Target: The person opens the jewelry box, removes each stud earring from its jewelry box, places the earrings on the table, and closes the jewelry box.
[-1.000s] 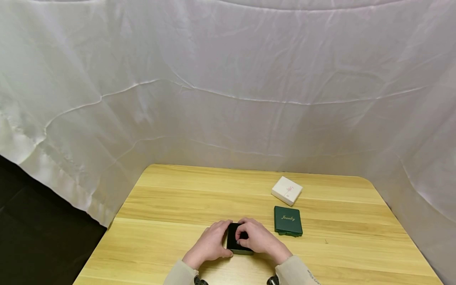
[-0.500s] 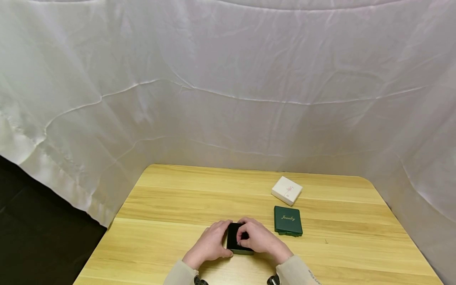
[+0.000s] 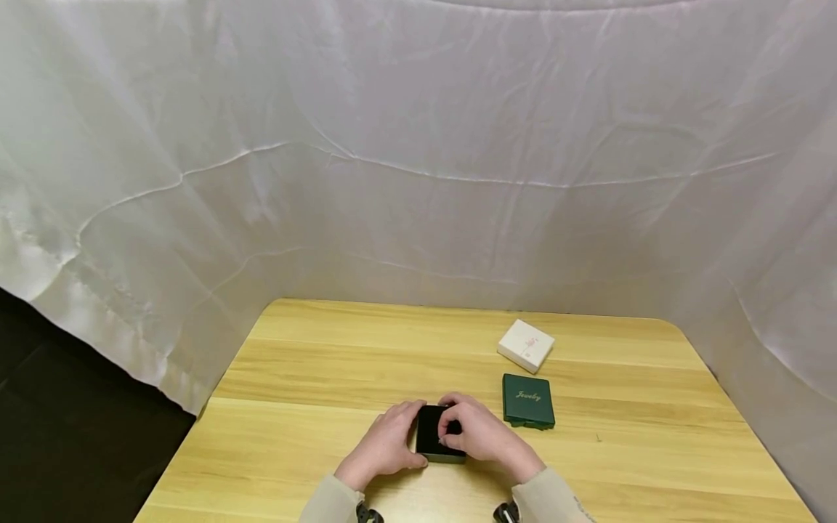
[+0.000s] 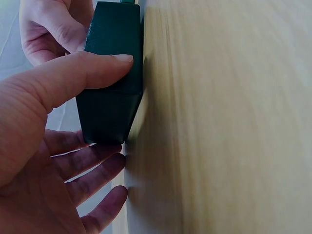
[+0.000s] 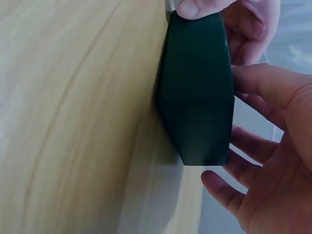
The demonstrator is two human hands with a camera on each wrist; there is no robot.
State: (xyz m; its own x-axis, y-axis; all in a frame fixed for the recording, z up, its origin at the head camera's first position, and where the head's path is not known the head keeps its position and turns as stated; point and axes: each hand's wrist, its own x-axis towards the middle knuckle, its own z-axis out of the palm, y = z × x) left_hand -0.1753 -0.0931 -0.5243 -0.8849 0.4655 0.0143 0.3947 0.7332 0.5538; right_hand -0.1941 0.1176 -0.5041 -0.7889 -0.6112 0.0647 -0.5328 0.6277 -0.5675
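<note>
A small dark green jewelry box base (image 3: 428,434) lies on the table near the front, its black padded inside facing up. My left hand (image 3: 386,442) grips it from the left, thumb on the near wall and fingers along the far and left sides. My right hand (image 3: 482,433) reaches over from the right, with thumb and index finger bent together at the black padding. Its other fingers lie loosely by the far right side. In the right wrist view the green wall (image 5: 197,63) hides those two fingertips, so anything between them cannot be made out.
To the right of the box lies a green lid (image 3: 528,399) marked "Jewelry", a ribbon bow at its near edge. Behind it sits a white box (image 3: 526,346) with a pink print. The wooden table (image 3: 327,363) is bounded by a pale curtain (image 3: 418,225).
My right thumb and index finger have shifted slightly to the right over the black padding. My left hand keeps its grip on the box. The head view has tilted a little.
</note>
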